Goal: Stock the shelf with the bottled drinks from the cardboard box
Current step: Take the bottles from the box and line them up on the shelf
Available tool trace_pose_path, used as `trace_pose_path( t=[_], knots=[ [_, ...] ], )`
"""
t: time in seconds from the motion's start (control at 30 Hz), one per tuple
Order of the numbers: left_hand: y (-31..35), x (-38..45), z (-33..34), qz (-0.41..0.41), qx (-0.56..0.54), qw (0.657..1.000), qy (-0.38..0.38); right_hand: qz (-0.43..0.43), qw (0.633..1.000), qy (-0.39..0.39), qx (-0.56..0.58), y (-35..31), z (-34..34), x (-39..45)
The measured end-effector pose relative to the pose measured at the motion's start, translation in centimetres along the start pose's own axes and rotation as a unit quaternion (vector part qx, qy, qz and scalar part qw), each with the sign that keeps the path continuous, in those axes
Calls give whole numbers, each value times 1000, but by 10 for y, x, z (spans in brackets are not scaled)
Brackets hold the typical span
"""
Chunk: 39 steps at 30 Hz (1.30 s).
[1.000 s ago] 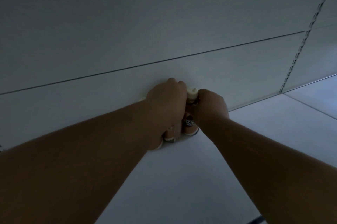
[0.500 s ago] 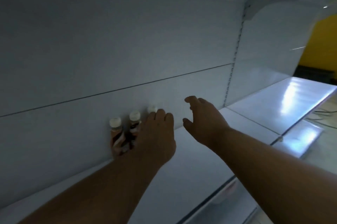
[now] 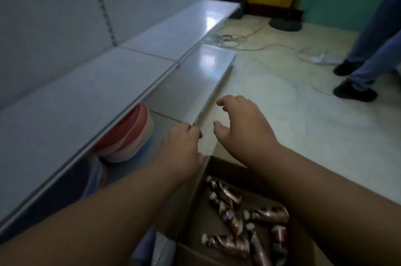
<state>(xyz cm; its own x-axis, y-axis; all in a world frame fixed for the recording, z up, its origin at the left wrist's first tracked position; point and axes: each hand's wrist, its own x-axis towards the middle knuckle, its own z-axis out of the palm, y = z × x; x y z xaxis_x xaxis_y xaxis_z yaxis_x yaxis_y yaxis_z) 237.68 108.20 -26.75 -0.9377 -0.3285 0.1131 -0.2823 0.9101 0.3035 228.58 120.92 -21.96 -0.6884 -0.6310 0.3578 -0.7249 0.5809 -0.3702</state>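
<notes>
Head view: left hand point(image 3: 182, 148) loosely curled, grasping nothing; right hand point(image 3: 243, 122) spread, fingers apart, also empty. Both hover above the cardboard box point(image 3: 195, 205), where brown bottled drinks point(image 3: 230, 242) lie jumbled beside the white shelf point(image 3: 86, 92).

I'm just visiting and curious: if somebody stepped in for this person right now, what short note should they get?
Left hand: empty, fingers curled, above the lower shelf edge.
Right hand: empty, fingers spread, over the floor beyond the cardboard box.
Bottles: several lie loose in the box, on the floor beside the shelf.
Done: no bottles visible on the shelf in this view.
Left: pick up the remaining bottles and stand them on the shelf.
</notes>
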Motion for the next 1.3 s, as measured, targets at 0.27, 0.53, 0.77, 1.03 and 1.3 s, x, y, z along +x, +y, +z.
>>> trace_pose_path(
  t=[0.27, 0.53, 0.77, 1.03, 1.3],
  knots=[
    [41, -32, 206, -33, -49, 976, -209, 154, 980, -128, 2, 133, 97, -116],
    [5, -19, 319, -310, -151, 882, -321, 170, 947, -273, 21, 176, 199, -123],
    [-22, -13, 379, -416, -300, 799, -314, 172, 911, -375, 16, 212, 291, -99],
    [-3, -8, 387, -516, -447, 695, -224, 281, 849, -446, -41, 226, 315, -108],
    [1, -28, 288, -524, -597, 577, -191, 359, 817, -397, 213, 189, 189, -102]
  ],
)
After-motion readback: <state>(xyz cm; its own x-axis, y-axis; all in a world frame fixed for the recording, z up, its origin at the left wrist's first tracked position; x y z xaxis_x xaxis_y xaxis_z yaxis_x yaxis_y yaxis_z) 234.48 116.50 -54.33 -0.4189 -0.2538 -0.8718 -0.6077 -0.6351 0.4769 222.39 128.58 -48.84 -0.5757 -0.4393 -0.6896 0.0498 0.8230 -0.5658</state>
